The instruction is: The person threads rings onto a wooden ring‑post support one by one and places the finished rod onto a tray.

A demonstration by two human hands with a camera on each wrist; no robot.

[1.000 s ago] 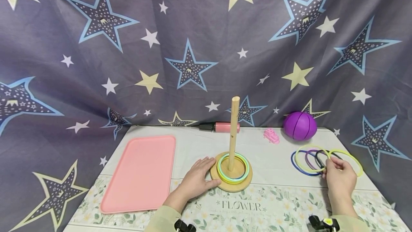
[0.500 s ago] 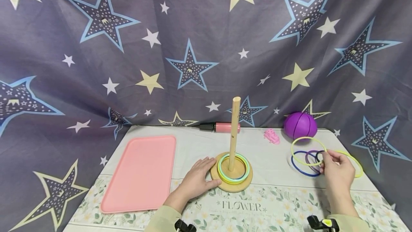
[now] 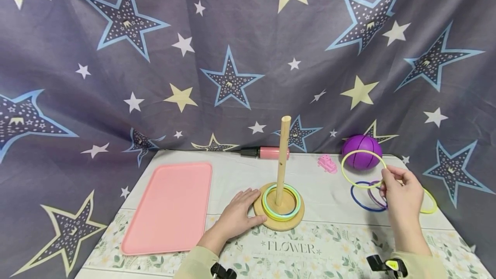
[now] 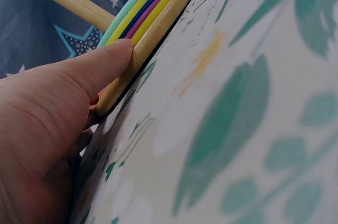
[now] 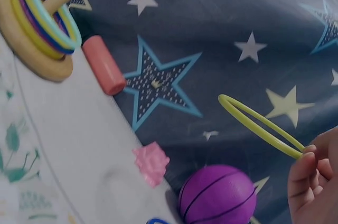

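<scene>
Floral strip of counter nearest, in front of peg stand. L hand touches stand's L edge, fingers loosely extended. R hand, well R of stand, pinches yellow ring w/ fingers, held above counter. Pink tray L of stand, loose rings R; white stretch betw. rings & stand runs to back edge. Purple ball there, behind-R of stand; starry curtain beyond.

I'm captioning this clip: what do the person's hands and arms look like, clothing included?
The left hand and right hand wear no gloves. Both sleeves are pale beige; a small black device sits at each cuff, the right one showing a yellow-green patch.
</scene>
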